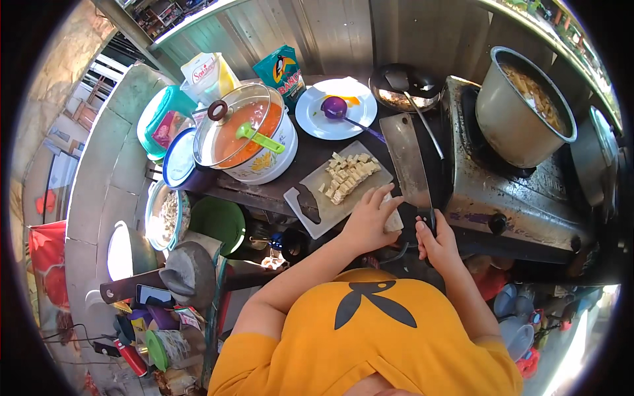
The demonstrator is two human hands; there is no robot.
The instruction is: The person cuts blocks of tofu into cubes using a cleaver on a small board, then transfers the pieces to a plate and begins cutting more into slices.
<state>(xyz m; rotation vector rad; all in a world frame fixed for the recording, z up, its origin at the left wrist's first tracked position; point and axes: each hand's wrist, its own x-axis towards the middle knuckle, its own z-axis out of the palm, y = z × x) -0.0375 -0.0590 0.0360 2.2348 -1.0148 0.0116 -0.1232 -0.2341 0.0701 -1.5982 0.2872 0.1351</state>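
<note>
My right hand [440, 243] grips the black handle of a cleaver [408, 161]. Its broad, worn blade points away from me, just right of the translucent cutting board [333, 219]. At the board's near right end, my left hand [371, 217] holds a pale block [395, 222], which looks like tempeh, with its fingers spread over it. The hand covers most of this block. Several small pale cubes [349, 174] are heaped in rows on the board, beyond my left fingers.
To the right, a deep metal pot [510, 119] of food stands on a gas stove [495, 198]. A lidded pot of orange-red liquid [257, 163] sits at left. Behind the board are a white plate [312, 119] with a purple ladle [335, 107] and a wok [426, 101].
</note>
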